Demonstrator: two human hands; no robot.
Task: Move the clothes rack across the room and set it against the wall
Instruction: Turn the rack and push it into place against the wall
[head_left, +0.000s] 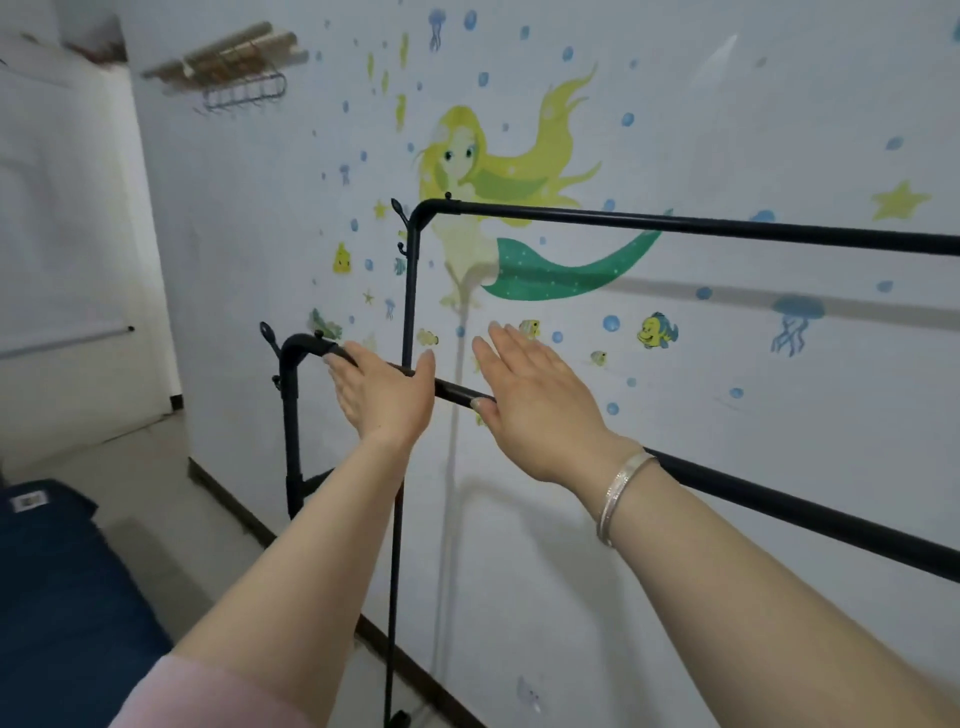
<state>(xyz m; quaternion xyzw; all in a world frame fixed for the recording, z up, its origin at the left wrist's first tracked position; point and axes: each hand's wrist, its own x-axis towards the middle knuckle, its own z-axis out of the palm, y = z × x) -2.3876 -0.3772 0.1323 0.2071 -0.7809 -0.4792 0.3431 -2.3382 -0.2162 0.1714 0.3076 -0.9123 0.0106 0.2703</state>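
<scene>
**A:** So here's where we're at with the black clothes rack (675, 226). It's standing right alongside the wall (727, 130) with the mermaid sticker (498, 208) on it, high rail running from roughly center frame out toward 3 o'clock, low rail (779, 501) slanting down toward 4 o'clock. Can't tell if the frame actually touches the wall or just sits close; the rail's shadow falls on the wall just under it.

**B:** And our hands?

**A:** Both on the low rail. Our left hand (382, 397) sits near the bent corner at about 9 o'clock from center, palm down on the bar, fingers (337, 371) mostly straight and spread loose, thumb sticking up on the near side. Flat resting more than a real grab.

**B:** Right one the same?

**A:** Pretty much. Our right hand (535, 400) is just right of the left, flat and wide open, fingers pointing up toward 11 o'clock, thumb tip hooked by the bar. Nothing's actually clenched in either hand. Silver bracelet (621, 493) on that wrist, pink sleeve (208, 696) on the left arm down at 7 o'clock.

**B:** Anything else around?

**A:** Something dark blue (67, 597) at 8 o'clock, a wall hook rack (244, 93) with rolled stuff on top up at 11, and a thin upright post (408, 322) of the rack dropping between our arms toward 6.
</scene>
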